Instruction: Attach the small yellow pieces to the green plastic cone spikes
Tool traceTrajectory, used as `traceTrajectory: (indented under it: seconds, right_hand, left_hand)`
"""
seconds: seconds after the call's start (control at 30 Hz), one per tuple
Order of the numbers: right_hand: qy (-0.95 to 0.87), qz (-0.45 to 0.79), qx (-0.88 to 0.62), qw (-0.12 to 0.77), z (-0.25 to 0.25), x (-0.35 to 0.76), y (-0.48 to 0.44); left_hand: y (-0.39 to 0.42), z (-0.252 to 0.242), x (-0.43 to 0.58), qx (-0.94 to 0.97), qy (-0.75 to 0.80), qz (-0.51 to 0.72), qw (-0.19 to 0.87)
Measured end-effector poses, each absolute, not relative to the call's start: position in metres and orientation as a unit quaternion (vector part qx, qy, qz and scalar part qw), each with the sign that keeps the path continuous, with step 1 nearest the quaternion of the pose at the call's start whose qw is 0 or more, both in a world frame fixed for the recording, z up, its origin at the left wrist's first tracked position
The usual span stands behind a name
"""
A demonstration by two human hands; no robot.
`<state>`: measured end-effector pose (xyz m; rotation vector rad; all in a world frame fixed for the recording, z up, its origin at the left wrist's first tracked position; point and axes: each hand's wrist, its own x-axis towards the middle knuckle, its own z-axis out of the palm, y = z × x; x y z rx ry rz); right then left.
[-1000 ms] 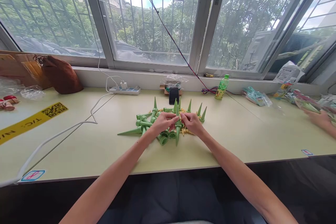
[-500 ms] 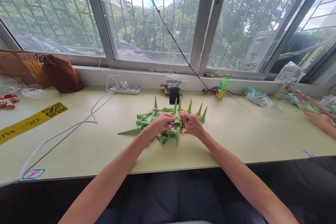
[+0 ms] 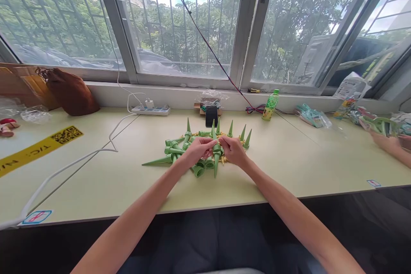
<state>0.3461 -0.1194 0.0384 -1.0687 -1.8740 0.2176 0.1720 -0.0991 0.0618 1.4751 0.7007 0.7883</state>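
Note:
My left hand (image 3: 199,150) is closed on a green plastic watering spike (image 3: 214,130), held tip up above the pile. Close against its right side, my right hand (image 3: 233,150) is pinched shut, and whatever its fingertips hold is hidden. Around and beneath both hands lie several more green watering spikes (image 3: 173,150), some flat and some standing with tips up. One long spike (image 3: 157,161) points left. Small yellow pieces (image 3: 222,159) show among them, partly covered by my hands.
Behind the pile lie a black phone (image 3: 211,116) and a power strip (image 3: 153,110). A green bottle (image 3: 270,105) stands back right. A white cable (image 3: 73,165) crosses the table (image 3: 305,154) at left. At far right another person's hand (image 3: 387,142) holds green items.
The view has shifted slightly. The held spike has tilted a little, and its open end no longer faces me as plainly. Both hands stay close together over the pile.

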Motion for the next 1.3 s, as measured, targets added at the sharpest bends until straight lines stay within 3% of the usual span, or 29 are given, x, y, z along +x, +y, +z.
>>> traceTrajectory:
  seconds: [0.4, 0.7, 0.97, 1.3]
  right_hand:
    - [-0.743, 0.119, -0.446, 0.485, 0.040, 0.346, -0.120]
    - [-0.732, 0.138, -0.458, 0.484, 0.040, 0.346, -0.118]
    - [-0.709, 0.207, -0.467, 0.486, 0.038, 0.347, -0.115]
    - [-0.691, 0.279, -0.446, 0.495, 0.036, 0.348, -0.112]
  left_hand:
    - [-0.104, 0.061, 0.174, 0.762, 0.315, 0.379, 0.421]
    - [-0.098, 0.054, 0.177, 0.834, 0.268, 0.443, 0.190]
    - [-0.094, 0.046, 0.173, 0.874, 0.192, 0.437, 0.086]
    - [-0.093, 0.045, 0.169, 0.891, 0.157, 0.423, 0.043]
